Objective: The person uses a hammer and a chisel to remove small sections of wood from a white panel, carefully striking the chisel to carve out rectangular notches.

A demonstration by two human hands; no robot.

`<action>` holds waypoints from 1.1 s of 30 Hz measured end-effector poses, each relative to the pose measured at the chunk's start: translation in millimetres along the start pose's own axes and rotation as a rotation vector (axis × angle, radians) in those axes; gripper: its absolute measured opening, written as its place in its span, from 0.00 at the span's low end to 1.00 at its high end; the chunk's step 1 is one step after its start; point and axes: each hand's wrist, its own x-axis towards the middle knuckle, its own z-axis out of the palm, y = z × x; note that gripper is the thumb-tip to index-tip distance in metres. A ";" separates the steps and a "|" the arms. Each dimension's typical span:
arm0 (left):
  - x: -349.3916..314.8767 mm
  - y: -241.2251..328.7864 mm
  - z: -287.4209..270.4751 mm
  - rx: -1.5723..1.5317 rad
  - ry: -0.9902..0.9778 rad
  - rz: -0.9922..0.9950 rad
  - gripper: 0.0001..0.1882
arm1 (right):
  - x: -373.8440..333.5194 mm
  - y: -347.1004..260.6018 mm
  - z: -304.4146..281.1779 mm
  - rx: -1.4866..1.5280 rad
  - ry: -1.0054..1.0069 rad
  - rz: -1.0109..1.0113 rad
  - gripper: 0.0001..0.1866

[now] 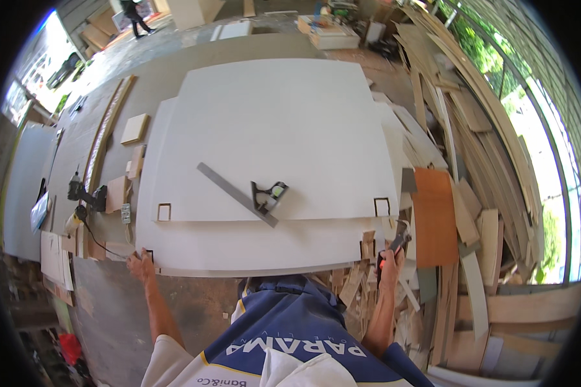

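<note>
We judge the work to be mid-way: two white boards lie stacked flat, the upper board (277,129) set back on the lower board (252,248), and small square notches already show at their near corners, one at about 8 o'clock (164,211) and one at about 4 o'clock (381,206); a square (252,193) with a long metal blade lies slantwise on the upper board near the middle, untouched.

Our left hand (140,263) rests spread and flat on the near left corner of the lower board, at roughly 7 o'clock, holding nothing; our right hand (388,259) is closed round a hammer (397,238) with a red and black grip, just off the near right corner at about 5 o'clock, its head touching nothing that we can make out; whether more corners need attention we cannot tell from here.

The boards lie on a large grey worktop (193,71); at 9 o'clock sit a black power tool (84,193) with its cord and some small wooden blocks (134,129); at 3 o'clock a heap of offcuts and bent strips (471,193) spreads toward a bright window wall; a brown panel (434,216) lies beside the boards; far off at 11 o'clock a person (134,14) walks in the open workshop.
</note>
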 end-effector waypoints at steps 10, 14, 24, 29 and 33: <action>-79.5 83.7 -35.1 0.109 0.335 0.093 0.23 | 4.0 48.5 -50.1 0.330 0.056 0.105 0.19; -206.5 188.0 -21.0 -0.872 0.022 0.668 0.20 | -13.4 69.1 -60.3 0.510 0.224 0.074 0.20; -444.7 357.3 -39.4 -0.684 -0.607 1.474 0.24 | -55.2 178.3 -147.9 0.227 0.385 0.083 0.09; -450.9 365.3 -21.4 -0.838 -0.855 1.374 0.14 | -78.7 201.8 -170.5 0.277 0.424 0.201 0.11; -458.8 344.9 -49.9 -1.055 -0.824 1.330 0.10 | -92.3 180.0 -170.7 0.372 0.384 0.282 0.12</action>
